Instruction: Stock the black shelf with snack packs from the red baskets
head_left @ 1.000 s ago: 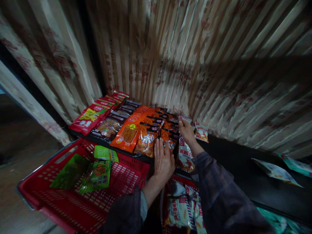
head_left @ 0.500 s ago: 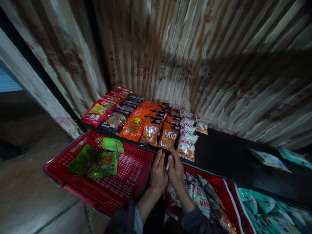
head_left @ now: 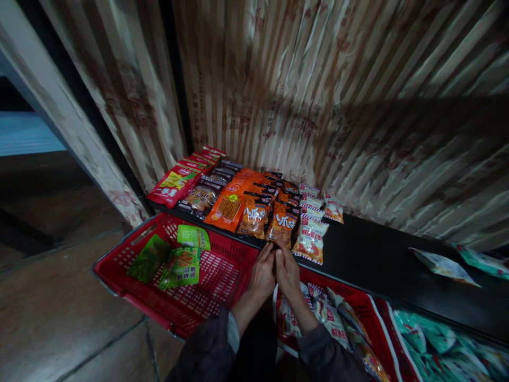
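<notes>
At the front edge of the black shelf [head_left: 366, 249], my left hand [head_left: 263, 273] and my right hand [head_left: 287, 270] are side by side, close to each other. Their fingers are stretched forward, with nothing visible in them. Just beyond my fingertips is the bottom of an orange and black snack bag [head_left: 282, 225]; whether they touch it I cannot tell. Beside it on the left lies a matching snack bag [head_left: 254, 215]. A white and red snack bag [head_left: 310, 239] is to the right of my right hand, at the front of its row.
Red bags [head_left: 173, 183], brown bags [head_left: 201, 196] and an orange pretzel-stick bag [head_left: 228, 207] fill the shelf's left. Below are a red basket [head_left: 226, 265] with green packets [head_left: 181, 268], another red basket [head_left: 360, 294] with white bags, and teal packets [head_left: 433, 339]. A curtain [head_left: 318, 95] hangs behind.
The view has shifted, so the shelf and left basket appear further right. My hands stay at the same bag, with the fingertips slightly closer together.
</notes>
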`<state>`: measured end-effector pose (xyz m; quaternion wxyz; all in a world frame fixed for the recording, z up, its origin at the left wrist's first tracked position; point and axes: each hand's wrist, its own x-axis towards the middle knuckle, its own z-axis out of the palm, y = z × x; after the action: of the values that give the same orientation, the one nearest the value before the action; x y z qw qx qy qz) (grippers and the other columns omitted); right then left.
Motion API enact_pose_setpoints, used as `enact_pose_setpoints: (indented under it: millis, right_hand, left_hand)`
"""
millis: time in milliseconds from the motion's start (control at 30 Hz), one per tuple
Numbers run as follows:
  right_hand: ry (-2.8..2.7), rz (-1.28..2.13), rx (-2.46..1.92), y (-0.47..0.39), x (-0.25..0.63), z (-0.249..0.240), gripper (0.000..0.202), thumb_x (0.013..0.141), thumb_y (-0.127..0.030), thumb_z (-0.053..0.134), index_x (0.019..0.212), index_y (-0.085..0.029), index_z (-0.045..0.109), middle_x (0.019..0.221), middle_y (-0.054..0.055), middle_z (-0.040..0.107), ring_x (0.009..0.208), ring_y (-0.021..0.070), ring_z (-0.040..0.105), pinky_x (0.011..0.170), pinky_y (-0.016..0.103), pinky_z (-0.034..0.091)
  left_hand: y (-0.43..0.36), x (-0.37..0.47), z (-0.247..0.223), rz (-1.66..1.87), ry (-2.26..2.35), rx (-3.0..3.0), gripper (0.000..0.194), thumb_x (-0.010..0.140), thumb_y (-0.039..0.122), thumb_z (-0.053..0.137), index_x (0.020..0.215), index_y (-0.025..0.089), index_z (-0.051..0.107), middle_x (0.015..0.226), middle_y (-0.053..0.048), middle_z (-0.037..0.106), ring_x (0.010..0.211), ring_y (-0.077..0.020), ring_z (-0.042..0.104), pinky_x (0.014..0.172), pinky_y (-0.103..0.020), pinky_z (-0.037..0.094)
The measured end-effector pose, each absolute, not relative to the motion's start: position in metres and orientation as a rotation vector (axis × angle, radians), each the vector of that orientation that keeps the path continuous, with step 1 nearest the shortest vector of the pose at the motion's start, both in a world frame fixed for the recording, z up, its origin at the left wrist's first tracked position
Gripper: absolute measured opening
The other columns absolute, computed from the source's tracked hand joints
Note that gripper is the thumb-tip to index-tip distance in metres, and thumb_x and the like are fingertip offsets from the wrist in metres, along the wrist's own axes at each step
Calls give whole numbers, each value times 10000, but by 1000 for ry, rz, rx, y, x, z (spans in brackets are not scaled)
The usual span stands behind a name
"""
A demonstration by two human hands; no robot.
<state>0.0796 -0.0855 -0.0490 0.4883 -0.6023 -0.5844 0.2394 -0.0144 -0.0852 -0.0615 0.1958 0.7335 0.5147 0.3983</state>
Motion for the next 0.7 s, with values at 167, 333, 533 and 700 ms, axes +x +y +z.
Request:
enact_pose_setpoints:
  millis: [167,333,533,700]
  right_hand:
    - [-1433,568,-1461,-69,68,-36,625,946,-592,311,1326,-170,573,1366,151,599,1303,256,529,1119,468,378]
    - [-1377,627,-1506,-36,50,-27,651,930,-581,336,1389,-150,503,1445,168,526,1347,265,486,1138,476,347]
    - [-1359,728,-1512,-1,32,-12,619,920,-512,374,1415,-150,451,1465,150,508,1378,253,454,1147,438,339]
    - [-1343,712,-1601,20,25,-7,628,903,-486,394,1417,-128,432,1514,154,440,1417,261,394,1181,437,272]
  left_hand:
    - [-76,-35,-49,1549,1578,1933,450,867,63,376,1228,175,620,1356,-109,608,1310,-205,521,1112,-433,444]
    - [-24,-60,-26,1515,1839,1617,539,852,229,530,1371,103,467,1447,-188,499,1403,-288,405,1167,-484,338]
    - [21,-79,-7,1188,1702,1531,692,847,299,571,1440,18,349,1442,-248,492,1350,-305,480,1130,-449,372]
    - [31,-74,-1,1078,1754,1466,637,855,282,567,1427,64,393,1393,-214,559,1313,-282,529,1101,-415,400]
